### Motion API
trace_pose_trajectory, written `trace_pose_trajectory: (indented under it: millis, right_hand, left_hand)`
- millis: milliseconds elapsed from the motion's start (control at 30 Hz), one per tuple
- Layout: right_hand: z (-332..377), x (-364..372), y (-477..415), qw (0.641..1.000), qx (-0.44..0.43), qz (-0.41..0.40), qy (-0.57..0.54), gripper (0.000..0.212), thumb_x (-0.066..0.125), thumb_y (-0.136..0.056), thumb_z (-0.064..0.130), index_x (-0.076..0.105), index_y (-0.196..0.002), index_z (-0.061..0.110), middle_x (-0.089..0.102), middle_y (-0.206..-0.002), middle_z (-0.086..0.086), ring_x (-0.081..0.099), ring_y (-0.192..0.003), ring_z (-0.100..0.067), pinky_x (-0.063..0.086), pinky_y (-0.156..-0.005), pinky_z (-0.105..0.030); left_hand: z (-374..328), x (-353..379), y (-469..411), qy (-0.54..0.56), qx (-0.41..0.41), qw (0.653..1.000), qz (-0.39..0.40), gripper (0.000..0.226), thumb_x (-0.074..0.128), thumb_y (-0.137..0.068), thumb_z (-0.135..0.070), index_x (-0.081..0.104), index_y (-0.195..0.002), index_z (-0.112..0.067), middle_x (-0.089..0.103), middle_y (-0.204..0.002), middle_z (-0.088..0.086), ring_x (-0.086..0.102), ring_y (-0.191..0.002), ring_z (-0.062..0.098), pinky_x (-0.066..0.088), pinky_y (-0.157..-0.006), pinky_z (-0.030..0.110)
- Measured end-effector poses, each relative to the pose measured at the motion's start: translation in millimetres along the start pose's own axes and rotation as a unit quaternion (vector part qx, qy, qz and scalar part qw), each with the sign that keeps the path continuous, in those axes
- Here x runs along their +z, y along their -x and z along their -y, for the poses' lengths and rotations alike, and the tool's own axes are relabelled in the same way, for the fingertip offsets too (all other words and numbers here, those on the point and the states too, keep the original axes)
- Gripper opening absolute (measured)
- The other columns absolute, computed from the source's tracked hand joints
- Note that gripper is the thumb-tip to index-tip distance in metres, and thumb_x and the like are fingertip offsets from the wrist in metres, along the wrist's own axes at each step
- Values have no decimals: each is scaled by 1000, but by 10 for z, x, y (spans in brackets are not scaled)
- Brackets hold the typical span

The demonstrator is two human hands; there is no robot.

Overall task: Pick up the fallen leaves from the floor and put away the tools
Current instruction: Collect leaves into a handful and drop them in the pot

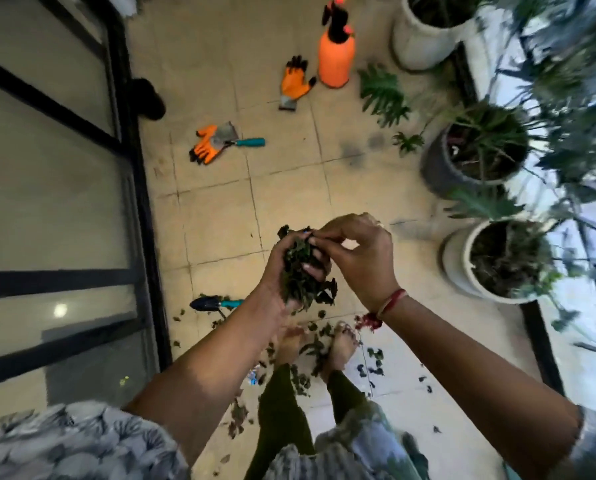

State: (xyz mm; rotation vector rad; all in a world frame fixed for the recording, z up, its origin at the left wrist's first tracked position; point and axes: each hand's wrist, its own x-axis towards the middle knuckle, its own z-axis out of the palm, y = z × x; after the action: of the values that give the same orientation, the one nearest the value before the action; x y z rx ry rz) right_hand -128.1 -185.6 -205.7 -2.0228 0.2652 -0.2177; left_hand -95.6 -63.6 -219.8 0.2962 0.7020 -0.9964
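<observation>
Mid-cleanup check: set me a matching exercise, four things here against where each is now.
1 orange plastic sprayer bottle
2 grey metal trowel, teal handle
3 black trowel, teal handle
4 bunch of dark green leaves

A in the left hand
B blade over an orange glove
C upright on the far floor tiles
D flat, near the glass door

Pairs: 1-C, 2-B, 3-D, 4-A

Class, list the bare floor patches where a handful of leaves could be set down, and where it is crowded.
Bare tiles lie between the orange glove with trowel and the leaf bundle held in the left hand and right hand, from door frame to dark pot. Crowded: scattered leaves round the feet, pots along the right.
</observation>
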Motion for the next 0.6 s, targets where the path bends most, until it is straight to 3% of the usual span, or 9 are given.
trace_pose_trajectory:
  millis: [133,267,367,433,500,533,567,600]
  right_hand:
    - [107,-310,205,996,-12,-31,79,18,64,-81,37,75,-82,22,50,-89,12,55,-84,-19,46,-72,-42]
    - [209,-656,607,985,-22,-30,167,34,48,-93,39,72,-102,18,54,-108,-7,51,-99,-25,49,-79,-48]
    - [357,-887,910,963,-86,-7,257,47,33,-99,42,63,-119,12,54,-121,-15,52,-102,-30,48,-84,-45]
    - [391,-1000,1045,952,-88,14,292,45,35,-99,39,61,-123,12,55,-124,-13,53,-104,-29,46,-87,-42]
    - [414,-1072,1198,984,11,0,180,39,43,-95,36,65,-119,15,57,-122,-8,52,-111,-22,44,-94,-33]
    - [455,-1101,1283,993,103,-47,37,35,47,-94,34,67,-115,15,60,-120,-5,52,-113,-17,42,-97,-26]
    - [486,-1118,1361,968,190,-116,-113,31,50,-92,31,69,-111,15,62,-117,-2,53,-113,-13,43,-97,-24]
    - [522,-1151,1473,916,258,-193,-238,26,51,-94,28,68,-109,17,64,-115,2,55,-112,-10,44,-96,-26]
  left_hand:
    - [201,219,87,-35,-22,999,-6,42,87,-39,1,60,-70,-7,58,-58,0,58,-46,12,40,-30,15]
    - [529,547,218,-140,-35,986,-84,7,57,-74,-15,55,-68,-10,56,-54,1,52,-41,8,34,-31,9]
    - [785,747,334,-220,-29,968,-119,44,43,-88,-24,60,-49,-13,51,-46,-1,48,-35,7,32,-33,10]
    - [939,807,380,-271,-42,952,-137,52,42,-91,-30,59,-45,-13,49,-43,-2,45,-32,7,32,-33,11]
    - [1088,828,385,-284,-57,946,-146,41,43,-91,-29,57,-56,-13,49,-46,-2,44,-33,7,32,-33,13]
    - [1163,830,376,-282,-70,946,-141,35,43,-90,-27,56,-61,-13,50,-48,-2,43,-34,7,32,-33,13]
    - [1232,832,363,-272,-87,949,-130,28,43,-86,-25,54,-63,-13,50,-50,-2,43,-35,6,32,-32,13]
    - [1327,849,359,-262,-112,952,-113,21,45,-81,-24,53,-65,-13,51,-51,-3,43,-35,6,32,-30,12]
